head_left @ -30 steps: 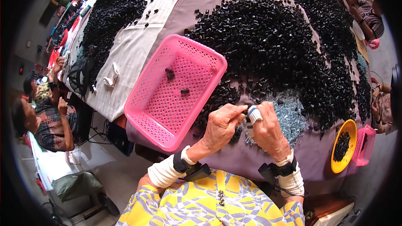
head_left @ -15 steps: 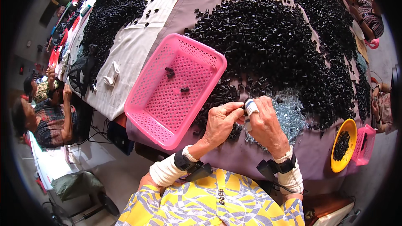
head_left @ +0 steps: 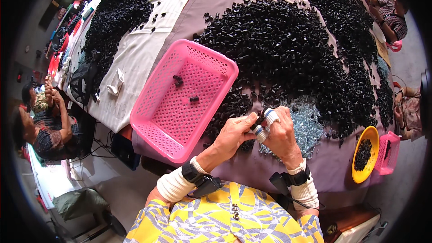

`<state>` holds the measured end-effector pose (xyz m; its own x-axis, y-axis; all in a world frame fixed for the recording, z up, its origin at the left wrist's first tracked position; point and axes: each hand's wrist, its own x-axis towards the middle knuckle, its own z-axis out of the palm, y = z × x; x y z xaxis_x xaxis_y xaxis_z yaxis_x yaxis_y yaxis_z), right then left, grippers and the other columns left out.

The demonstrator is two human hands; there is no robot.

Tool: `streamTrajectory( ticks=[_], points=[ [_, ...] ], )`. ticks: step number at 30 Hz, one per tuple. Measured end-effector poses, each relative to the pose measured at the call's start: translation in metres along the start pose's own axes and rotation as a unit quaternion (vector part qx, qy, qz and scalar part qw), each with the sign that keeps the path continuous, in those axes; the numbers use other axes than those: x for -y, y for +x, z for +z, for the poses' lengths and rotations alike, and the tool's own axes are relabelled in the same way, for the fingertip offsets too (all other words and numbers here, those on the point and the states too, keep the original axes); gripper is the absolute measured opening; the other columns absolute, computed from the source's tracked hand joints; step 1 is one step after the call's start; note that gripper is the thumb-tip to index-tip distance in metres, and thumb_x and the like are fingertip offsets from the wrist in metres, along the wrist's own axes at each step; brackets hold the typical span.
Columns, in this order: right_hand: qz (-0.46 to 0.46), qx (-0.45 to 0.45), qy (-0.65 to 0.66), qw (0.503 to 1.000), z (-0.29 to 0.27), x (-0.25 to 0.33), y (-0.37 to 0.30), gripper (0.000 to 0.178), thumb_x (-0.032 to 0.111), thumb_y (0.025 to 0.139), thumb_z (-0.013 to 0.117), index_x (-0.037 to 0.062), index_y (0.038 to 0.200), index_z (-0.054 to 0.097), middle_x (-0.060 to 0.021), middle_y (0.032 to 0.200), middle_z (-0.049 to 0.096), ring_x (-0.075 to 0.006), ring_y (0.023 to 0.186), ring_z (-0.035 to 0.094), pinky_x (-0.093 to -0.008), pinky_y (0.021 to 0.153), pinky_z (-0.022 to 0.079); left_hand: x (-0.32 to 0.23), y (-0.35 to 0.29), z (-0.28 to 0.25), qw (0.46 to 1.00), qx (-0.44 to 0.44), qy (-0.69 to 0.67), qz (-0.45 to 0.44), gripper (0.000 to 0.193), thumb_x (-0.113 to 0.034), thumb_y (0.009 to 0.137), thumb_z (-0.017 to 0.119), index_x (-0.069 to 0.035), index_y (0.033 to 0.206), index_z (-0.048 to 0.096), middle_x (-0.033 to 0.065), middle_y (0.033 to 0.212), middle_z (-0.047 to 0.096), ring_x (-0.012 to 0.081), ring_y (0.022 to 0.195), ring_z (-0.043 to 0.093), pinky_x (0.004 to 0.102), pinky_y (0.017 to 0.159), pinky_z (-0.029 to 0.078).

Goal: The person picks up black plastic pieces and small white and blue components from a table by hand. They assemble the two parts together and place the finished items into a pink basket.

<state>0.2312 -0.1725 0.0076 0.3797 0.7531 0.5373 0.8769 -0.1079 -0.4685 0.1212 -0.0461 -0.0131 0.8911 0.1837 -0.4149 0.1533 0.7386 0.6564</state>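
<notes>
My left hand (head_left: 230, 138) and my right hand (head_left: 283, 136) meet fingertip to fingertip over the table's near edge. Between them sits a small black plastic piece (head_left: 260, 119), mostly covered by the fingers. The left thumb and forefinger pinch it. White finger sleeves with blue stripes (head_left: 271, 116) wrap fingers of my right hand, which is curled; what its tips grip is hidden. Just right of that hand lies a heap of small clear pieces (head_left: 308, 121). A large pile of black plastic pieces (head_left: 279, 45) spreads beyond both hands.
A pink perforated basket (head_left: 184, 103) left of my hands holds a few black pieces. At right stand a yellow bowl (head_left: 372, 141) of black pieces and a small pink basket (head_left: 393, 153). White cloth (head_left: 118, 82) lies far left. Other people sit along both sides.
The view has shifted slightly, moving the scene a little left. My hands stay together; the right fingers have turned, showing a second striped sleeve more plainly.
</notes>
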Motion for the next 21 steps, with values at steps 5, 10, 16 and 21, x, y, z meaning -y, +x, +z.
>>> streamTrajectory(
  ticks=[5, 10, 16, 21],
  points=[
    [0.025, 0.013, 0.032, 0.999, -0.002, 0.004, 0.000, 0.030, 0.006, 0.061, 0.075, 0.0024, 0.082, 0.054, -0.0091, 0.073, 0.054, -0.0306, 0.073, 0.054, -0.0422, 0.076, 0.044, 0.000, 0.000, -0.005, 0.990, 0.074, -0.111, -0.046, 0.016, -0.016, 0.098, 0.053, -0.003, 0.099, 0.064, 0.0048, 0.094, 0.066, 0.0136, 0.086, 0.063, 0.0355, 0.083, 0.053],
    [0.035, 0.034, 0.051, 0.997, -0.005, 0.003, 0.001, 0.032, 0.006, 0.059, 0.076, 0.0021, 0.083, 0.055, -0.0097, 0.075, 0.055, -0.0312, 0.075, 0.055, -0.0424, 0.075, 0.044, 0.001, 0.003, -0.004, 0.987, 0.077, -0.136, -0.048, 0.015, -0.013, 0.097, 0.054, -0.002, 0.099, 0.064, 0.0049, 0.094, 0.066, 0.0137, 0.086, 0.063, 0.0348, 0.084, 0.053],
    [-0.012, 0.026, 0.048, 0.998, -0.008, 0.005, 0.005, 0.034, 0.007, 0.058, 0.076, 0.0017, 0.084, 0.055, -0.0105, 0.078, 0.056, -0.0302, 0.077, 0.057, -0.0429, 0.078, 0.044, 0.005, 0.003, -0.008, 0.983, 0.092, -0.151, -0.042, 0.015, -0.012, 0.097, 0.054, -0.001, 0.101, 0.064, 0.0056, 0.099, 0.066, 0.0138, 0.090, 0.063, 0.0337, 0.086, 0.052],
    [-0.027, 0.026, 0.054, 0.998, -0.011, 0.001, 0.009, 0.032, 0.008, 0.060, 0.075, 0.0016, 0.083, 0.055, -0.0106, 0.077, 0.056, -0.0302, 0.075, 0.057, -0.0430, 0.079, 0.044, 0.006, 0.004, -0.007, 0.984, 0.094, -0.149, -0.031, 0.018, -0.016, 0.098, 0.053, -0.001, 0.103, 0.064, 0.0057, 0.100, 0.066, 0.0143, 0.093, 0.063, 0.0334, 0.088, 0.051]
  ],
)
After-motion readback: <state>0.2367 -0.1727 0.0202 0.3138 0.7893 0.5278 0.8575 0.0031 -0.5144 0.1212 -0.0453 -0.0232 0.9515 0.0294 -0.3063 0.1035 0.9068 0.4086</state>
